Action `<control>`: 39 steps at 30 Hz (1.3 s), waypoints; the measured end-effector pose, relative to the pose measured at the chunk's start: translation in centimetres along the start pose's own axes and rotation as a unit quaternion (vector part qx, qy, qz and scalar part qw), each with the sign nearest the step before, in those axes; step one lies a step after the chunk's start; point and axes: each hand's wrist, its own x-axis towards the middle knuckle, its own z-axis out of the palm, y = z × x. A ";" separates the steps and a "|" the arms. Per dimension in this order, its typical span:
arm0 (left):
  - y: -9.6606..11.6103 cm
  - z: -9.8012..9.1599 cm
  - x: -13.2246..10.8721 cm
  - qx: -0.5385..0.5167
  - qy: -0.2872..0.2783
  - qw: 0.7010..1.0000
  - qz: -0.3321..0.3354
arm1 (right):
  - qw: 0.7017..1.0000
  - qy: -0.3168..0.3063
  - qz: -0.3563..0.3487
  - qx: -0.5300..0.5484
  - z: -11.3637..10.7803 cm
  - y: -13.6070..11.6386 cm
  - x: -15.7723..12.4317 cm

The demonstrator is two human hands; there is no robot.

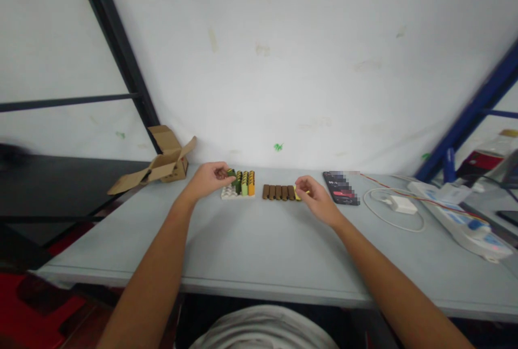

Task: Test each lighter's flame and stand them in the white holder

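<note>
Dark green cell (231, 173), a small cylinder, pinched between the fingertips of the left hand (208, 179) at the left end of the white holder (229, 193). Holder sits on the grey bench (243, 246), toward the far edge, near the wall. Standing in the holder, just right of the held cell: a short row of upright cells (245, 183) — dark green, lighter green, orange at the right end. Several sockets at the holder's left front show bare white.

To the right, apart from the holder: a row of brown cells (278, 192) lying side by side on the bench, touching one another. At the right end of that row, a yellow cell (298, 194) held in the curled fingers of the right hand (313, 195); hand rests low on the bench surface. Exact grip on the yellow cell hard to make out; fingers closed around it.

Elsewhere on the bench: torn cardboard box (162, 168) at far left, flaps open. Dark phone (341, 187) just right of the right hand, screen up. White charger (402, 204) with looped cable beyond it. White power strip (461, 219) along the right edge. Blue frame post (469, 117) rises at right; black frame post (117, 52) at left.
</note>
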 end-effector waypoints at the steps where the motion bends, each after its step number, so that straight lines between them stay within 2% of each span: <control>1: -0.3 0.0 0.0 -0.001 -0.014 1.000 -0.007 | 1.000 0.005 0.007 0.005 -0.3 0.0 0.2; 4: -0.9 0.6 0.0 -0.019 -0.069 0.997 -0.028 | 0.998 0.008 0.028 0.057 -0.9 0.0 0.6; 6: -1.2 1.1 0.1 -0.036 -0.101 0.993 -0.044 | 0.991 0.010 0.045 0.129 -1.1 -0.3 0.7; 8: -1.5 1.3 0.2 -0.048 -0.118 0.990 -0.056 | 0.970 0.002 0.070 0.233 -1.3 -0.8 0.6; 11: -1.9 1.5 0.3 -0.060 -0.117 0.989 -0.066 | 0.921 -0.029 0.100 0.376 -1.7 -1.7 0.2; 17: -2.5 1.7 0.4 -0.061 -0.120 0.988 -0.073 | 0.862 -0.172 0.111 0.464 -2.7 -2.2 -1.0; 21: -2.3 1.8 0.4 -0.056 -0.119 0.988 -0.077 | 0.804 -0.318 0.029 0.502 -2.7 -1.6 -1.0; 24: -2.1 1.8 0.5 -0.060 -0.121 0.987 -0.086 | 0.768 -0.365 -0.023 0.525 -2.5 -1.4 -0.8; 28: -2.3 2.1 0.5 -0.060 -0.118 0.987 -0.087 | 0.772 -0.364 -0.021 0.520 -2.5 -1.6 -0.8; 34: -2.6 2.2 0.5 -0.073 -0.113 0.986 -0.093 | 0.798 -0.339 0.017 0.498 -2.6 -1.5 -0.9; 39: -2.5 2.2 0.5 -0.075 -0.113 0.987 -0.085 | 0.791 -0.351 0.016 0.501 -2.3 -1.4 -0.9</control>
